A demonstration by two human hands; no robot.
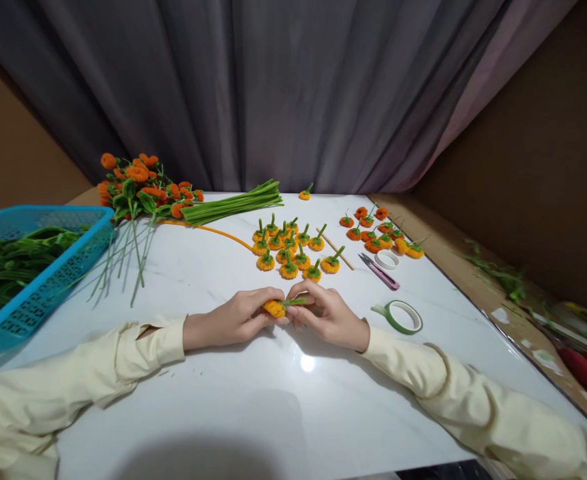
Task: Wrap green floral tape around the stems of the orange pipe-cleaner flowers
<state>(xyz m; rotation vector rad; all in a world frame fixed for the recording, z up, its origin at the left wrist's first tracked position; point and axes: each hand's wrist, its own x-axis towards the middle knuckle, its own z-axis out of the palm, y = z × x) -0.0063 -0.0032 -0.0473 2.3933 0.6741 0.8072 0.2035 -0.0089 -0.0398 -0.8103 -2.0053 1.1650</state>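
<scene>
- Gripped between the fingers of the left hand [242,315] was a round, fuzzy yellow-orange flower head [274,308], held low over the white marbled tabletop [213,407].
- Fingers of the right hand [329,315] closed on its short green fuzzy stem [294,301], which pointed to the right.
- Beyond the hands stood a cluster of similar yellow flower heads [288,269], stems up.
- Pink-handled snips [380,272] lay near a roll of green tape [404,317], right of the hands.
- A blue perforated plastic basket [48,293] held green leaves [18,263] at the left.

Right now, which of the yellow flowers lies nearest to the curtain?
The lone yellow flower at the far edge of the table, well behind the yellow cluster.
</scene>
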